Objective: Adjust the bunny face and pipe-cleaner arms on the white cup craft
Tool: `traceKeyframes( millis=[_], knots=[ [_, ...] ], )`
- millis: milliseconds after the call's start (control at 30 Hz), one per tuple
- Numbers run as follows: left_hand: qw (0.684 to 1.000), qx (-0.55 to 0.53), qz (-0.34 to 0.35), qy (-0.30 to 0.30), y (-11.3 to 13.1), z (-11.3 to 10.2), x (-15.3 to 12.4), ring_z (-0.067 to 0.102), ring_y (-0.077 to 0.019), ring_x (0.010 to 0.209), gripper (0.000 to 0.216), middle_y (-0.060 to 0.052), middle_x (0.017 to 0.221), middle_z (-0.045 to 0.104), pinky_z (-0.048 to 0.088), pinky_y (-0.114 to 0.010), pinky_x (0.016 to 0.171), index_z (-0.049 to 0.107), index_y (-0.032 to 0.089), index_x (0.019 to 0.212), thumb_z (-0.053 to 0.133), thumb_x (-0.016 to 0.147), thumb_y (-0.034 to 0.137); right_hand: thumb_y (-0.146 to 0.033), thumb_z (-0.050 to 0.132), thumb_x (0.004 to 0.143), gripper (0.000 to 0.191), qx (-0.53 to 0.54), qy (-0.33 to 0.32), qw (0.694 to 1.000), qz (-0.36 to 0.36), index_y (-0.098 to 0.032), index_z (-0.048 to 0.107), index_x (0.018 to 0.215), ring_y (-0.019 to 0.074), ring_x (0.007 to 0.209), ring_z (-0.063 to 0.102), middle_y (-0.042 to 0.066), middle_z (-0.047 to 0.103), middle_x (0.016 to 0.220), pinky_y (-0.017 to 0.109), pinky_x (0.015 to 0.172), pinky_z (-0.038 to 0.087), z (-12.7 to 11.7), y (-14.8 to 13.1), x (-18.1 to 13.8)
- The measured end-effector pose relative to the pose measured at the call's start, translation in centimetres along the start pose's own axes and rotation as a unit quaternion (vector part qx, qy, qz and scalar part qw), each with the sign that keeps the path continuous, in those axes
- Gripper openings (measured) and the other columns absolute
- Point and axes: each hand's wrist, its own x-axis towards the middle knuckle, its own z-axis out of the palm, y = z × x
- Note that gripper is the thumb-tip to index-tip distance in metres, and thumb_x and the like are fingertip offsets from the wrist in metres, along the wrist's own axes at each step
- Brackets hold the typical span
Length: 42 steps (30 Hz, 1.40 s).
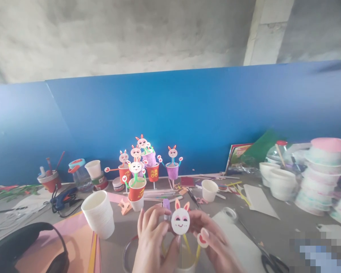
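Note:
Between my hands, low in the middle of the head view, is a paper rabbit figure: a round white face (180,223) with pink ears on a thin stick, with yellow strips beside it. My left hand (156,240) is closed at the face's left edge, thumb below it. My right hand (213,239) curls round the right side, fingers partly behind the face, thumb beside a small disc with a red heart (202,240) on a yellow strip. Under the figure, a white paper cup (186,268) shows only in part. A purple piece (166,206) is by my left fingertips.
Finished rabbit cups (136,189) stand behind, against the blue panel (170,110). Stacked white cups (99,214), a glue gun (64,199) and a black headset (28,242) are left. Scissors (269,261), tape (230,214) and painted cup stacks (318,185) are right.

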Motion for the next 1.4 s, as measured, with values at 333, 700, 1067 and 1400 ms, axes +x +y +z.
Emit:
traceKeyframes(
  millis=[333, 700, 1067, 1400],
  knots=[
    [0.998, -0.002, 0.012, -0.058, 1.4, 0.2, 0.0, 0.061, -0.0330, 0.108, 0.018, -0.007, 0.102, 0.073, 0.023, -0.067, 0.112, 0.062, 0.026, 0.072, 0.060, 0.067, 0.009, -0.045, 0.084, 0.074, 0.036, -0.007, 0.002, 0.993, 0.122, -0.018, 0.078, 0.097, 0.0222, 0.085, 0.062, 0.005, 0.074, 0.089, 0.030, 0.077, 0.045, -0.5, -1.3, 0.3],
    [0.997, -0.029, -0.004, -0.074, 1.3, 0.6, 0.1, 0.061, -0.0348, 0.112, 0.018, -0.006, 0.103, 0.074, 0.026, -0.071, 0.109, 0.065, 0.025, 0.069, 0.062, 0.066, 0.008, -0.045, 0.089, 0.067, 0.032, 0.008, 0.030, 0.988, 0.149, -0.018, 0.080, 0.083, 0.0185, 0.073, 0.064, 0.004, 0.075, 0.077, 0.026, 0.066, 0.048, -0.8, -1.7, 0.3],
    [0.858, -0.465, -0.179, -0.122, -0.1, -0.1, -0.1, 0.057, -0.0340, 0.121, 0.012, -0.009, 0.119, 0.070, 0.040, -0.054, 0.109, 0.080, 0.028, 0.089, 0.075, 0.080, 0.034, -0.053, 0.068, 0.088, 0.031, 0.006, -0.004, 0.999, 0.033, -0.024, 0.076, 0.091, 0.0207, 0.081, 0.060, 0.004, 0.067, 0.088, 0.031, 0.079, 0.048, -0.8, -1.3, -0.2],
    [0.559, -0.776, -0.219, -0.194, -1.8, 2.8, -1.1, 0.066, -0.0218, 0.086, 0.019, -0.007, 0.110, 0.070, 0.047, -0.042, 0.093, 0.081, 0.024, 0.073, 0.086, 0.067, 0.042, -0.060, 0.060, 0.091, 0.034, -0.176, -0.037, 0.980, -0.079, -0.033, 0.071, 0.109, 0.0305, 0.110, 0.059, 0.009, 0.059, 0.124, 0.043, 0.093, 0.050, -0.1, -0.4, -0.1]
  ],
)
